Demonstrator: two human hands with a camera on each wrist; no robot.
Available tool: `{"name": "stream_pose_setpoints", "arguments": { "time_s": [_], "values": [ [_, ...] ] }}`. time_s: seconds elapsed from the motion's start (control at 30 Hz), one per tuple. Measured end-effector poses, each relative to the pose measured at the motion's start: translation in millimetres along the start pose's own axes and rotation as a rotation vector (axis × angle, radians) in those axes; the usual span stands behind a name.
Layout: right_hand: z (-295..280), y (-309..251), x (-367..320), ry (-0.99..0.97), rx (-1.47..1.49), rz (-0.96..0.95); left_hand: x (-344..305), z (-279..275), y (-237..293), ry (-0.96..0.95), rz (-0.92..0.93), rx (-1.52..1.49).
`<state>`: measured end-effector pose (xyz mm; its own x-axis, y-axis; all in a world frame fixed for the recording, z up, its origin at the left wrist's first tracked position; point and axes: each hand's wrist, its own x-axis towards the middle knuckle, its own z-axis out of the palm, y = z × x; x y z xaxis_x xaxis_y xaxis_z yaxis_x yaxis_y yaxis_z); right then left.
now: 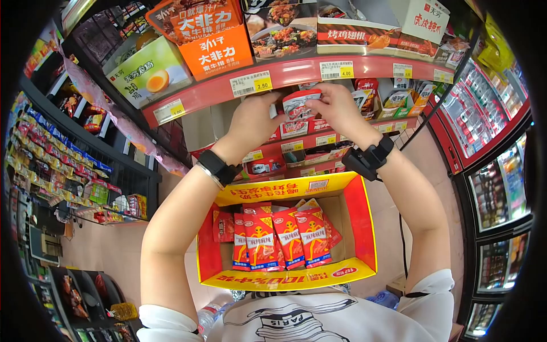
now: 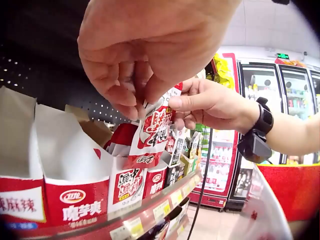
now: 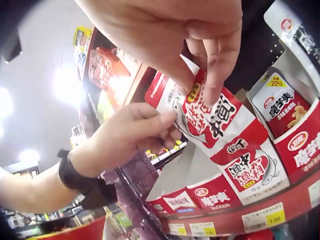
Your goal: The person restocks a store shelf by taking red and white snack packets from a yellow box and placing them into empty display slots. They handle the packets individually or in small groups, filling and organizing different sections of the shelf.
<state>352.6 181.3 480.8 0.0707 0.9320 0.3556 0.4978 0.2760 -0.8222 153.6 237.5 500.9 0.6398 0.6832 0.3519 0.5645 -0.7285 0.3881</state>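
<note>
A red-and-white snack packet [image 3: 205, 117] is upright and slightly tilted at the shelf's front, above a matching display box [image 3: 252, 172]. My right hand [image 1: 339, 108] pinches it, with thumb and fingers on the upper part in the right wrist view. At the other side edge, my left hand [image 3: 130, 132] pinches the packet between thumb and curled fingers. The packet's lower end overlaps the display box in both wrist views. Against my front, a yellow-and-red carton [image 1: 359, 228] holds several red snack packets [image 1: 260, 239].
Left of the matching box stand white-walled display boxes [image 2: 75, 200]; to its right is one with konjac snack packets [image 3: 280, 102]. A shelf ledge with price tags [image 1: 250, 84] runs above my hands. Glass-door fridges [image 1: 496, 171] line the right side, hanging snacks [image 1: 62, 165] the left.
</note>
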Motion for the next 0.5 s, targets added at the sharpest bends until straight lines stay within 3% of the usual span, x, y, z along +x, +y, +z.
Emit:
{"name": "stream_pose_setpoints", "arguments": {
  "time_s": [0.03, 0.1, 0.2, 0.27, 0.4, 0.5],
  "values": [
    [0, 3, 0, 0.043, 0.067, 0.019, 0, 3, -4, 0.087, 0.103, 0.000],
    [-3, 8, 0, 0.047, -0.012, -0.002, 4, 8, -14, -0.006, 0.061, 0.006],
    [-6, 8, -1, 0.048, 0.279, 0.090, 12, 17, -20, 0.018, 0.130, 0.039],
    [-8, 7, 0, 0.067, 0.305, 0.109, 22, 17, -20, -0.205, 0.029, 0.073],
    [-10, 7, 3, 0.093, 0.308, 0.138, 30, 23, -27, -0.198, -0.016, 0.043],
    [-11, 3, 5, 0.077, 0.356, 0.149, 36, 37, -44, -0.091, 0.020, 0.091]
  ]
}}
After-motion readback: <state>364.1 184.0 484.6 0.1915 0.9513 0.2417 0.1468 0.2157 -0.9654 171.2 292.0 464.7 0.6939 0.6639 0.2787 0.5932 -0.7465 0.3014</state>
